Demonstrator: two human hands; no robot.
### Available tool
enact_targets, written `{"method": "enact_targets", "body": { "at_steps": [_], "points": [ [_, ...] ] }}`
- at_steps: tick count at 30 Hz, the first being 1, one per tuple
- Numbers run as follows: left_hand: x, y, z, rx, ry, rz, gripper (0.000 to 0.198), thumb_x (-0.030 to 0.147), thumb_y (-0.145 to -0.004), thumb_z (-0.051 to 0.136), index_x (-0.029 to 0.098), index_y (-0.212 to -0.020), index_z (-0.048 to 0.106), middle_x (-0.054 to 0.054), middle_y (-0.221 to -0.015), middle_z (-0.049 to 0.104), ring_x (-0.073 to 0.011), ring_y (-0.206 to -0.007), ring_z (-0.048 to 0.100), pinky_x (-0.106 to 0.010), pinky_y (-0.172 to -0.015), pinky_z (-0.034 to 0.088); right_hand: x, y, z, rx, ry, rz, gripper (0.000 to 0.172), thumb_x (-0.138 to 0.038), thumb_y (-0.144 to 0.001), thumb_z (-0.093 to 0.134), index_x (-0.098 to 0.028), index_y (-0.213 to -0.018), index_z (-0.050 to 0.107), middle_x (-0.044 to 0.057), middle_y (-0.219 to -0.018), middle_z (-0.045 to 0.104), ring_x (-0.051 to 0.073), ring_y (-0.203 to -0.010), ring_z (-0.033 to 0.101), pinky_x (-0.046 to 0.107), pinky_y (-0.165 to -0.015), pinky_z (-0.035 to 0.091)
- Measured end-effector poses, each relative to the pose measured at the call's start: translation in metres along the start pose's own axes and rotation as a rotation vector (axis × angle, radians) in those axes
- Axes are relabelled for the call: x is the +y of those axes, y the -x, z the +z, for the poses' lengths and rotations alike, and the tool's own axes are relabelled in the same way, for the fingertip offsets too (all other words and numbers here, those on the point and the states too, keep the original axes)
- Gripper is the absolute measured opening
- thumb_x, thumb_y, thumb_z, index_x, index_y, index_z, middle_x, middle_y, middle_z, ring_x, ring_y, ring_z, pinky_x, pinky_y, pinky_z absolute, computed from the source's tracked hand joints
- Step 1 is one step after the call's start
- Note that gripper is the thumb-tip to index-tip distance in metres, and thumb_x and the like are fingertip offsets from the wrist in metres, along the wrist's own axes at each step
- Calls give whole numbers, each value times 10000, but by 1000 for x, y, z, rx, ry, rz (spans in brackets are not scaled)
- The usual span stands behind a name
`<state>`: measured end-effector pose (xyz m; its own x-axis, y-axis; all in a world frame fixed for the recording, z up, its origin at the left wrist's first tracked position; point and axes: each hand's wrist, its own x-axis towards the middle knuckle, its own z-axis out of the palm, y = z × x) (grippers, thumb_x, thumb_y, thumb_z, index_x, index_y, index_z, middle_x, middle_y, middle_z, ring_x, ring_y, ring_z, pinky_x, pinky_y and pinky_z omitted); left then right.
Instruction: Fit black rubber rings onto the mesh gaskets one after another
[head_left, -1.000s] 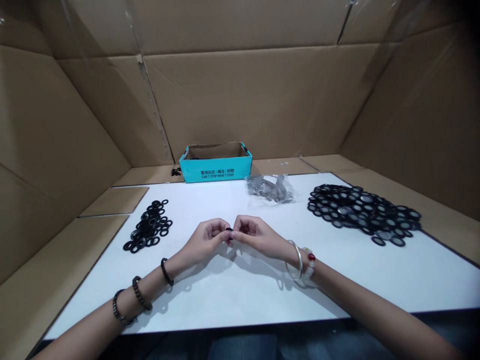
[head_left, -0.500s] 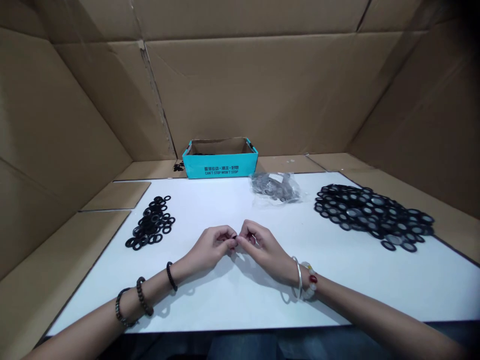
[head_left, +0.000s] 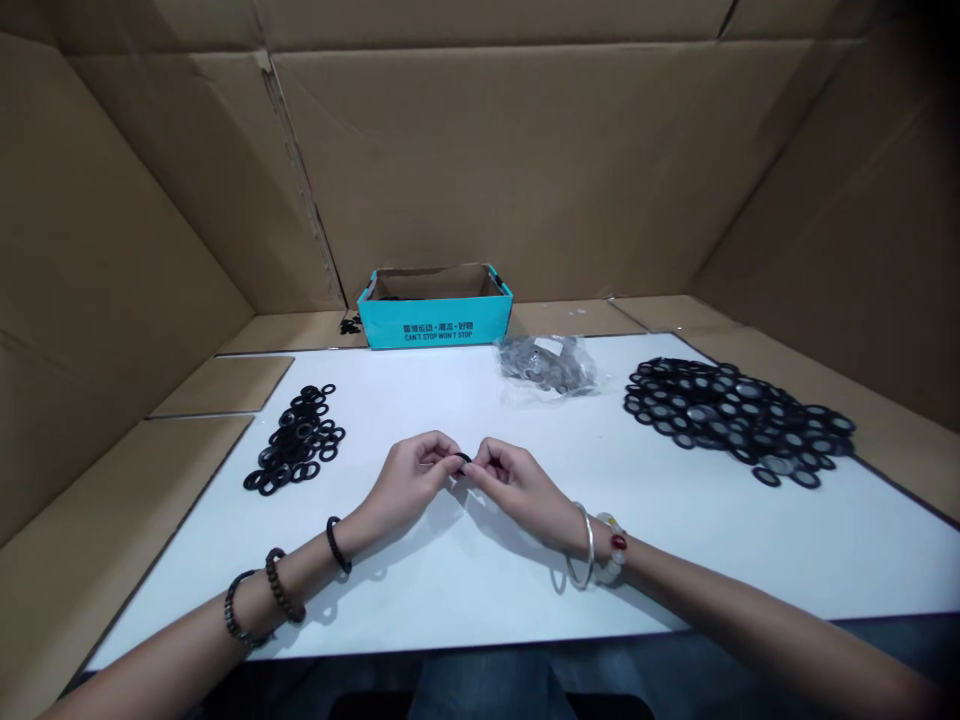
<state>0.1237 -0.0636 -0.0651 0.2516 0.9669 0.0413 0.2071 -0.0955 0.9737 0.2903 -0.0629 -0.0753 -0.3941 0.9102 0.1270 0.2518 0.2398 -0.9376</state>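
Observation:
Between my two hands, over the middle of the white board, is a small black ring, partly covered by fingers. My left hand pinches its left side with thumb and forefinger. On the other side, my right hand has its thumb and fingers closed on the same ring. A loose pile of black rings lies to the left of my left hand. Farther right spreads a larger heap of black rings, several showing pale or clear centres.
A turquoise box stands at the back, with dark things inside. Beside it lies a clear plastic bag of greyish pieces. Some small black pieces sit left of the box. Cardboard walls enclose the white board.
The ring now shows more plainly between my fingertips, and it has been turned. Both hands stay together on it. The whole view has shifted slightly.

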Motion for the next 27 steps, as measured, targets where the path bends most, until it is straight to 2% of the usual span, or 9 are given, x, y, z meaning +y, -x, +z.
{"method": "enact_targets", "body": {
  "at_steps": [3, 8, 13, 20, 27],
  "points": [
    [3, 0, -1, -9, 147, -81, 187, 297, -708, 642, 123, -710, 573, -20, -650, 598, -118, -600, 552, -226, -571, 415, 1, -3, -2, -22, -139, 22, 271, -403, -791, 546, -159, -690, 486, -21, -621, 483, 87, -564, 400, 217, -521, 318],
    [12, 0, -3, 123, 281, -123, 238, 328, -645, 711, 116, -703, 618, -40, -666, 650, -130, -625, 586, -227, -590, 434, 0, -5, -4, -38, -271, 1, 275, -399, -744, 619, -152, -857, 579, -13, -667, 510, 96, -594, 443, 227, -548, 351],
    [13, 1, 1, 133, 284, -129, 232, 315, -631, 728, 113, -684, 626, -30, -653, 643, -116, -609, 571, -211, -579, 422, 1, -6, -2, -12, -296, 20, 262, -407, -734, 623, -146, -747, 596, 5, -668, 548, 112, -621, 483, 246, -585, 370],
    [10, 1, 1, 29, 256, -104, 203, 302, -676, 688, 114, -703, 616, -29, -689, 622, -112, -647, 554, -212, -613, 414, 2, -5, -4, -11, -215, -7, 272, -397, -748, 599, -146, -665, 533, -11, -622, 495, 96, -584, 432, 223, -538, 321],
    [13, 4, 6, 93, 126, -18, 184, 289, -679, 675, 120, -710, 610, -29, -694, 615, -124, -648, 546, -224, -604, 410, 2, -4, 4, -1, -262, -29, 303, -359, -747, 584, -171, -607, 393, -67, -536, 332, 58, -499, 288, 197, -465, 226]
  ]
}}
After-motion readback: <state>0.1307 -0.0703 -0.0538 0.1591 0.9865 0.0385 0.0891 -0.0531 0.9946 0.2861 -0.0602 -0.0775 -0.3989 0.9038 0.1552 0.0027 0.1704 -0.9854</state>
